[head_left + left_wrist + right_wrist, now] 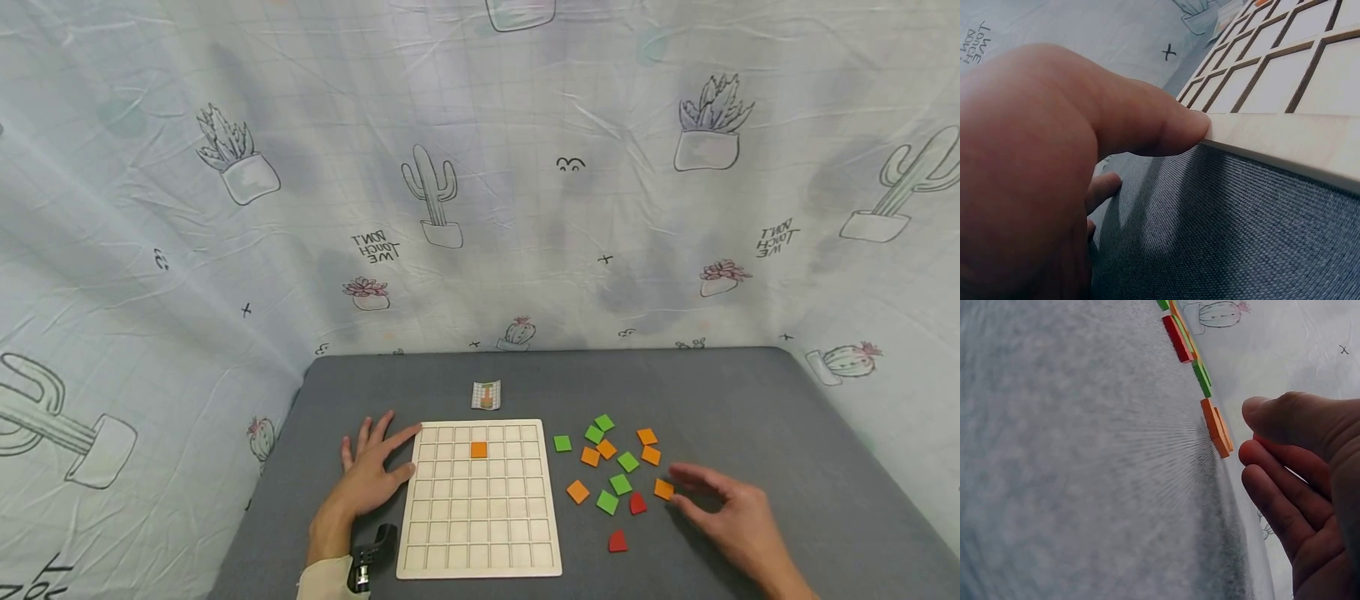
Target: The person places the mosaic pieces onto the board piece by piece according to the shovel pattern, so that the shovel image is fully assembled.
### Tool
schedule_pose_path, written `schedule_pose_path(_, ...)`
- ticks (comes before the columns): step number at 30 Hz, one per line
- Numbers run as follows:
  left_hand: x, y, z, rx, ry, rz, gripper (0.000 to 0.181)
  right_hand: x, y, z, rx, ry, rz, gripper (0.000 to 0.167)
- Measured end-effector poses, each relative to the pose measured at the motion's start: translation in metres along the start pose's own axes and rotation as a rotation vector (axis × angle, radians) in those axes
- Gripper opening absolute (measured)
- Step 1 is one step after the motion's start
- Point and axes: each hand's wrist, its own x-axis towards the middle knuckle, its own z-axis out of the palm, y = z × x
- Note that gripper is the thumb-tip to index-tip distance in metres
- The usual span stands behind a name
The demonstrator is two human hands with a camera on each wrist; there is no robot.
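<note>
A pale wooden grid board [480, 575] lies on the table with one orange square tile [478, 450] in a cell near its far edge. My left hand [369, 479] rests beside the board with fingers spread. Its thumb and index finger touch the board's left edge, and the left wrist view shows the thumb [1179, 128] against the wooden rim. To the right, my right hand [738, 521] hovers by an orange tile [663, 489], thumb and fingers apart. In the right wrist view a gap shows between the fingertips [1250, 450] and the nearest orange tile [1215, 428].
Loose green tiles [620, 484], orange tiles [577, 492] and two red pieces [617, 542] with a curved side lie scattered right of the board. A small printed pattern card [486, 395] lies beyond the board. A patterned curtain [525, 208] hangs behind the grey table [420, 383].
</note>
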Motion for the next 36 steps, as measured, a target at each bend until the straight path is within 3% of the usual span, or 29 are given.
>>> schedule_pose_path(7, -0.0002, 0.0, -0.0001, 0.004, -0.001, 0.001, 0.063, 0.0007, -0.0005, 0.002, -0.03, -0.048, 0.053, 0.044)
schedule_pose_path(27, 0.0006, -0.0018, 0.0001, -0.003, 0.004, 0.015, 0.063, 0.0023, 0.0016, 0.0061, -0.063, -0.075, 0.043, 0.048)
schedule_pose_path(36, -0.0014, -0.0042, 0.0043, -0.061, 0.072, 0.088, 0.064, 0.0034, 0.0, 0.0034, -0.034, -0.077, 0.058, 0.044)
